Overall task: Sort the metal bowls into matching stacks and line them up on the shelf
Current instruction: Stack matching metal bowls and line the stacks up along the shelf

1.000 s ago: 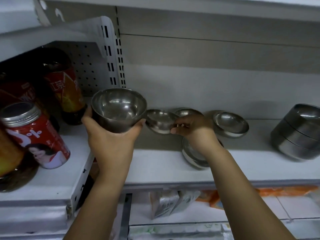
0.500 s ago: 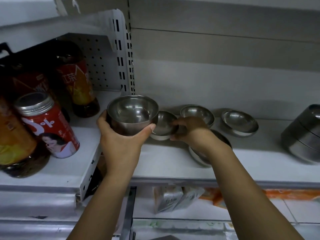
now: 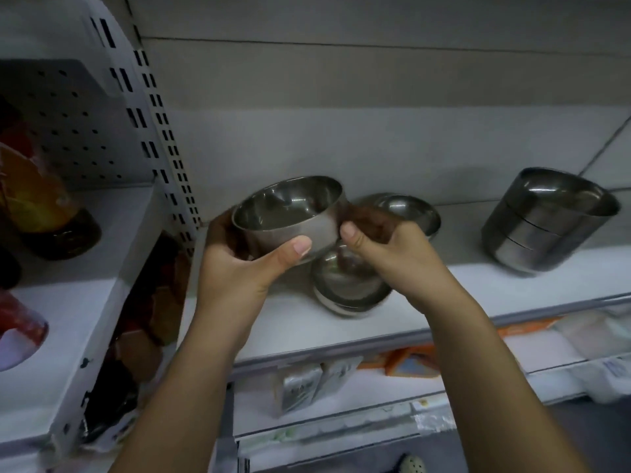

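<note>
Steel bowl [image 3: 290, 216], gripped in the left hand [image 3: 239, 268], right hand [image 3: 389, 257] hold unclear, could slip onto the shallow bowls [image 3: 351, 291] below, scattering them.

No text can be read anywhere; all the print is blurred. Left of the shelf [image 3: 293, 322], a bottle [image 3: 34, 196] carries an orange and yellow label and a can [image 3: 17, 322] a red and white one, with no lettering legible. Under the shelf, the grey packets [image 3: 302, 387] show dark marks too smeared to make out. The orange pack [image 3: 409, 365] beside them is just as illegible.
</note>
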A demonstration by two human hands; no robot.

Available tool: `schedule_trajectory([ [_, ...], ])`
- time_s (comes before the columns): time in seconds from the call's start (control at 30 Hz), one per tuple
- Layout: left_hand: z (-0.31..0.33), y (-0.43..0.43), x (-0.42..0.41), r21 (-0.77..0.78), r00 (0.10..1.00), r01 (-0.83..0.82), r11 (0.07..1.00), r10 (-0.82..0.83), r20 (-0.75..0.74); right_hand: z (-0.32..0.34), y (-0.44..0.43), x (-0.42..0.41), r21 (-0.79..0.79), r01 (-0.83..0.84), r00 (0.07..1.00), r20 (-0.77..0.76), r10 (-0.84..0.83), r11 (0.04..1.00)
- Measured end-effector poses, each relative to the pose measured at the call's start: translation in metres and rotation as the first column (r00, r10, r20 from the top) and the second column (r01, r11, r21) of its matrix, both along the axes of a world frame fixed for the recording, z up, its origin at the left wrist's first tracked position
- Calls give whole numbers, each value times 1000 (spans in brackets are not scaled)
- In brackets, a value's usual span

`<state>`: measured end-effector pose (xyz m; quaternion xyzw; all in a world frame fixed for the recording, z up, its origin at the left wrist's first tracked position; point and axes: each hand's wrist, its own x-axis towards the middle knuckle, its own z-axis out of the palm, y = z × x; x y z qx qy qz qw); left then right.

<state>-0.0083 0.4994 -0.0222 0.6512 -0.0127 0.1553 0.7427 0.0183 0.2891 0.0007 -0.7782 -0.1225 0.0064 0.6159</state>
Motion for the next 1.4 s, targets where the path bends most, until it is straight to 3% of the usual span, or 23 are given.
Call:
schedule_trajectory([
  [0.43,30,-155,52,55,957,275,960,-279,83,47,-162,-8,-65,208,963,188,-192,976],
  [0.6,44,-230,74,118,923,363,924,-374,87,60,-238,1,-170,282,930,289,-225,944],
  [0.8,33,-298,96,81,947,300,950,-307,90,58,-303,20,-127,274,935,268,-233,953],
  [0.93,26,-320,111,160,961,244,957,-260,91,51,-333,36,-152,282,927,298,-228,947],
  [1.07,22,-335,113,257,979,182,949,-201,47,41,-353,47,-145,250,949,232,-213,957],
  [1.4,17,-355,101,286,979,204,936,-200,-45,12,-385,61,-114,170,972,182,-148,979],
])
